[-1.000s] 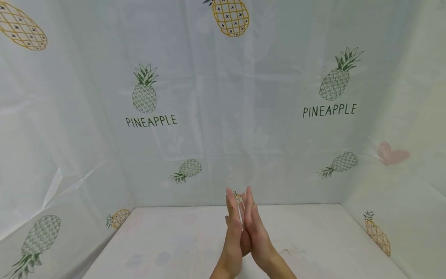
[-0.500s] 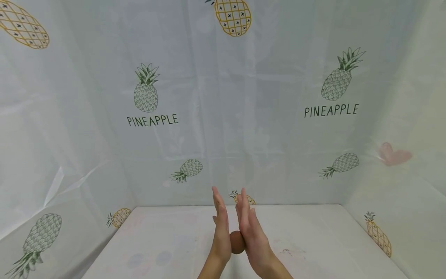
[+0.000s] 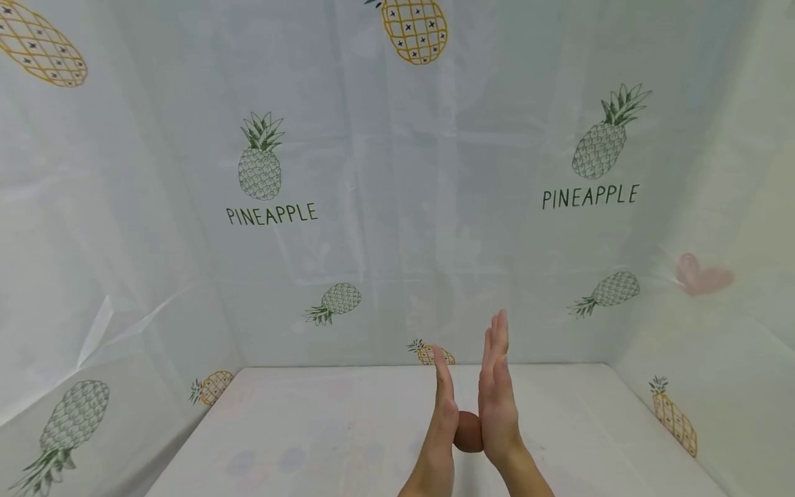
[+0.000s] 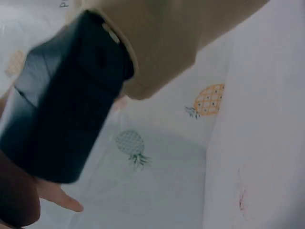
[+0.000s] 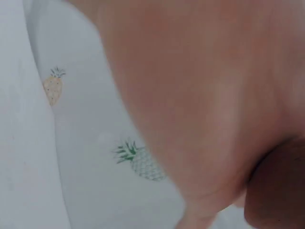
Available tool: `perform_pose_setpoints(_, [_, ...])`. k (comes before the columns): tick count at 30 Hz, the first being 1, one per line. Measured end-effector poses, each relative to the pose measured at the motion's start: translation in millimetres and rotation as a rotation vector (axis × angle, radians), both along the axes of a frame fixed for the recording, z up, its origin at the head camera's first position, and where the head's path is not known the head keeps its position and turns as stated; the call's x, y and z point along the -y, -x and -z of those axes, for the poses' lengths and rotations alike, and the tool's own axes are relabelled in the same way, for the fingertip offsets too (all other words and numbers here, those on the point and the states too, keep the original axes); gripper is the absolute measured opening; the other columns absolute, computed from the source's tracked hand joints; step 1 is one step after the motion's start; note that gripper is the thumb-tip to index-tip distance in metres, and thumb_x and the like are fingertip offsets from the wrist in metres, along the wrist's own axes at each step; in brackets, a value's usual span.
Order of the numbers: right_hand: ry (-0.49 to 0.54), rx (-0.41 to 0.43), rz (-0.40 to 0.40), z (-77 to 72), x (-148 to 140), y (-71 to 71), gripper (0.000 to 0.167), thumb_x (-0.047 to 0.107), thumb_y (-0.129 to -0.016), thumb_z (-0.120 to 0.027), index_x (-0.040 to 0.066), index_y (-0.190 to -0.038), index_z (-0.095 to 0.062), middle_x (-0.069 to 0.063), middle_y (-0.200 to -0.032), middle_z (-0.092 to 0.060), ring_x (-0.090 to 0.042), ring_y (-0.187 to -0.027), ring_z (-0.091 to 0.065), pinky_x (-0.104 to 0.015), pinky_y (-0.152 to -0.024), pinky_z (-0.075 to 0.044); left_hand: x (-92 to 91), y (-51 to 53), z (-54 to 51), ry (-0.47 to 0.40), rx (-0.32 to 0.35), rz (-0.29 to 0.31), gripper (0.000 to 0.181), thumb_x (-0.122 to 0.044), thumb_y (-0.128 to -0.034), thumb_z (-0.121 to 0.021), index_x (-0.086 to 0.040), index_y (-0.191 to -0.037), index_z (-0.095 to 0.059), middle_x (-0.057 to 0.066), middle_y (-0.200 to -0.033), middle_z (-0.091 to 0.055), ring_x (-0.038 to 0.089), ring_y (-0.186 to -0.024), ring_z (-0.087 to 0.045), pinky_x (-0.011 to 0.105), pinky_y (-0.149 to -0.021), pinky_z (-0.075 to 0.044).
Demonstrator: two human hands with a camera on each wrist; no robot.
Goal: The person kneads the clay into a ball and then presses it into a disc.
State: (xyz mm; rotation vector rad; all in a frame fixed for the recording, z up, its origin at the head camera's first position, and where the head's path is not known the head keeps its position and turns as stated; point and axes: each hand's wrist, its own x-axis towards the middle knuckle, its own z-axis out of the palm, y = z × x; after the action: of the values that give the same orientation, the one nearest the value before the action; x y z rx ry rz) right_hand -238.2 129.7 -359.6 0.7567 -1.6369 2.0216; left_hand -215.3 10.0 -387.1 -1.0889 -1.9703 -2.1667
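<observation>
A round brown ball (image 3: 468, 432) sits between two upright palms in the head view. My left hand (image 3: 439, 431) touches its left side, fingers straight and pointing up. Against its right side rests my right hand (image 3: 498, 400), also with straight fingers raised. Above the ball the fingers of the two hands stand apart. The right wrist view has the right palm (image 5: 200, 95) large and close, beside part of the brown ball (image 5: 279, 191). In the left wrist view a dark device and a beige sleeve (image 4: 152, 43) cover most of the left hand.
A white-covered table (image 3: 298, 414) lies under the hands, with faint marks on its surface. Pale sheets printed with pineapples (image 3: 259, 174) hang behind it and along both sides. A pink heart shape (image 3: 702, 276) shows on the right sheet.
The hands first parted slightly, showing more of the ball, and have since moved right with it between them. The right hand's fingers now reach higher than the left's.
</observation>
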Motion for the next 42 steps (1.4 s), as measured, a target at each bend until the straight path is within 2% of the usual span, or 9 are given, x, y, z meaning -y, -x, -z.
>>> perform_pose_setpoints(2, [0.028,0.0,0.042,2.0,-2.2,5.7,0.059,0.044,-0.114,-0.013,0.04,-0.17,0.006,0.016,-0.176,0.016,-0.023,-0.163,0.019,-0.068,-0.119,0.025,-0.4,-1.9,-1.0,-0.001,-0.044,0.021,0.059,-0.04,-0.1141,-0.008,-0.039,-0.165,0.023,-0.019,-0.171,0.028,0.017,-0.157,0.03,0.075,-0.115,0.023])
perform_pose_setpoints(4, [0.024,0.032,0.028,4.9,-3.1,9.9,0.059,0.044,-0.114,-0.011,0.04,-0.17,0.007,0.015,-0.176,0.016,-0.025,-0.163,0.02,-0.068,-0.12,0.024,-0.6,-2.3,-0.6,-0.003,-0.089,0.021,0.061,-0.036,-0.114,-0.009,-0.034,-0.166,0.023,-0.017,-0.172,0.029,0.016,-0.157,0.031,0.075,-0.114,0.024])
perform_pose_setpoints(9, [-0.093,0.195,-0.182,11.5,4.9,11.9,0.053,0.052,-0.112,-0.001,0.055,-0.164,0.013,0.015,-0.173,0.025,-0.027,-0.16,0.027,-0.078,-0.117,0.019,3.6,2.0,0.1,-0.003,-0.117,-0.06,0.062,-0.033,-0.1136,-0.012,-0.033,-0.167,0.02,-0.015,-0.173,0.028,0.016,-0.157,0.032,0.074,-0.114,0.027])
perform_pose_setpoints(14, [-0.188,0.282,-0.357,13.1,23.4,2.2,0.053,0.055,-0.112,0.0,0.056,-0.162,0.018,0.01,-0.173,0.029,-0.032,-0.161,0.024,-0.077,-0.12,0.014,15.9,17.0,-2.0,-0.063,-0.065,-0.145,0.061,-0.04,-0.1138,-0.012,-0.041,-0.166,0.019,-0.017,-0.172,0.028,0.018,-0.157,0.032,0.069,-0.114,0.031])
perform_pose_setpoints(21, [-0.177,0.283,-0.432,7.6,33.6,-13.0,0.055,0.057,-0.112,0.001,0.051,-0.164,0.019,0.007,-0.175,0.024,-0.032,-0.161,0.025,-0.074,-0.117,0.023,33.2,39.4,1.7,-0.105,-0.035,-0.241,0.061,-0.046,-0.1131,-0.009,-0.041,-0.165,0.021,-0.017,-0.171,0.029,0.017,-0.156,0.033,0.068,-0.113,0.033])
perform_pose_setpoints(26, [-0.178,0.231,-0.399,5.2,34.6,-19.3,0.055,0.056,-0.11,0.006,0.052,-0.164,0.016,0.011,-0.175,0.02,-0.024,-0.162,0.021,-0.074,-0.115,0.026,35.9,45.4,3.8,-0.097,-0.015,-0.253,0.06,-0.047,-0.1131,-0.007,-0.039,-0.164,0.024,-0.018,-0.17,0.031,0.014,-0.156,0.033,0.066,-0.113,0.035])
perform_pose_setpoints(30, [-0.136,0.155,-0.368,2.3,29.1,-20.0,0.056,0.054,-0.109,0.009,0.052,-0.164,0.016,0.013,-0.175,0.02,-0.024,-0.162,0.022,-0.073,-0.115,0.027,26.4,42.5,8.4,-0.075,0.005,-0.238,0.06,-0.046,-0.1134,-0.006,-0.038,-0.165,0.022,-0.014,-0.171,0.03,0.018,-0.157,0.033,0.068,-0.112,0.034])
perform_pose_setpoints(34, [-0.051,0.097,-0.353,-2.7,18.7,-18.2,0.056,0.054,-0.108,0.012,0.053,-0.163,0.018,0.016,-0.173,0.025,-0.028,-0.161,0.026,-0.071,-0.118,0.025,12.6,31.5,12.1,-0.04,0.001,-0.169,0.058,-0.045,-0.1138,-0.006,-0.041,-0.165,0.02,-0.014,-0.172,0.027,0.02,-0.158,0.031,0.071,-0.112,0.032])
perform_pose_setpoints(42, [-0.001,0.052,-0.202,-4.0,4.2,-8.0,0.055,0.051,-0.11,0.005,0.051,-0.165,0.014,0.014,-0.173,0.026,-0.027,-0.161,0.025,-0.069,-0.119,0.025,2.9,-0.8,-1.1,-0.017,0.06,-0.023,0.054,-0.049,-0.1133,-0.004,-0.055,-0.161,0.019,-0.025,-0.169,0.028,0.016,-0.157,0.028,0.077,-0.114,0.023])
